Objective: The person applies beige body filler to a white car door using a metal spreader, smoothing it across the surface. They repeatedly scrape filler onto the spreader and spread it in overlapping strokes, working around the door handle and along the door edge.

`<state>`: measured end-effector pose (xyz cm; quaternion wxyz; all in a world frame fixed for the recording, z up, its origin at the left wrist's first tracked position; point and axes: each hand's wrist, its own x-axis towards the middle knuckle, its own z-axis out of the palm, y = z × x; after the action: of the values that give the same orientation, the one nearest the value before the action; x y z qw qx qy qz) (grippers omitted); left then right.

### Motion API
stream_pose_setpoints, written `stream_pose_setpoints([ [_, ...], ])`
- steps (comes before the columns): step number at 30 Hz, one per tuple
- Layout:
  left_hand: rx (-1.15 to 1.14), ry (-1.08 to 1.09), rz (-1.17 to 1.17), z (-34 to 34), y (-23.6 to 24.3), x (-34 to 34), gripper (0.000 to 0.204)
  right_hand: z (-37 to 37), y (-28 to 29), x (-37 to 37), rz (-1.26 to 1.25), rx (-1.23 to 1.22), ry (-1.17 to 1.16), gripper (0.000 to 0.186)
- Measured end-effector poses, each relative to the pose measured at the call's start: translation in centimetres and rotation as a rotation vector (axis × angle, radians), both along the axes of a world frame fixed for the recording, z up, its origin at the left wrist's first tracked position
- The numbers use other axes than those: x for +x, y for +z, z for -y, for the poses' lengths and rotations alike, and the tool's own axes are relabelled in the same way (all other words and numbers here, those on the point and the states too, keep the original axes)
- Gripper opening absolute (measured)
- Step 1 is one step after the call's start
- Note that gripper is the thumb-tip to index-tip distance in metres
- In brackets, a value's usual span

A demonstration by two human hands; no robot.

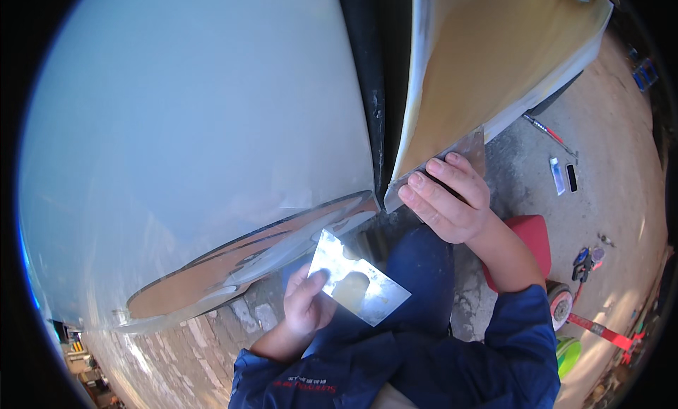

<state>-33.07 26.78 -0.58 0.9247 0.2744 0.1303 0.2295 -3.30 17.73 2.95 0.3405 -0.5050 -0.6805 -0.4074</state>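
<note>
My left hand (305, 303) grips a shiny flat metal plate (385, 299) by its left edge, thumb on top. A yellowish patch of paste (351, 290) lies on the plate. Higher up, my right hand (455, 200) presses a thin grey spreader blade (476, 149) against the lower edge of a car body panel (487, 63), fingers lying along the blade. That panel is coated in smooth tan filler with pale borders. A dark gap (385, 91) separates it from the large light-grey car panel (205, 119) at left, under which a headlight (268, 250) shows.
On the concrete floor at right lie a red-handled tool (549, 131), a tube (558, 176) and a black phone (572, 177). Close to my right arm stand a red seat-like object (528, 241) and a small wheel (561, 304). Bricks (180, 352) pave the lower left.
</note>
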Motion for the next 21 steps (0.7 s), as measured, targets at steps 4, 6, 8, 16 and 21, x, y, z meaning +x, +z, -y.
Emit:
stream_pose_setpoints([
  [4,-0.012,0.006,-0.015,0.0,-0.1,-0.1,0.045,-0.2,-1.9,-0.1,-0.037,0.007,0.01,0.028],
  [6,-0.009,0.015,-0.032,0.1,-0.1,-0.1,0.046,-0.3,-2.7,0.0,-0.052,0.025,0.009,0.026],
  [8,0.012,0.027,-0.066,0.2,-0.1,0.0,0.048,-0.4,-3.6,0.0,-0.053,0.024,0.009,0.026],
  [16,0.019,0.036,-0.078,0.2,0.1,-0.1,0.05,-0.2,-7.4,-0.2,-0.091,-0.025,0.015,0.028],
  [21,-0.007,0.009,-0.043,0.2,0.1,-0.3,0.044,0.0,-9.4,-0.3,-0.127,-0.059,0.009,0.027],
])
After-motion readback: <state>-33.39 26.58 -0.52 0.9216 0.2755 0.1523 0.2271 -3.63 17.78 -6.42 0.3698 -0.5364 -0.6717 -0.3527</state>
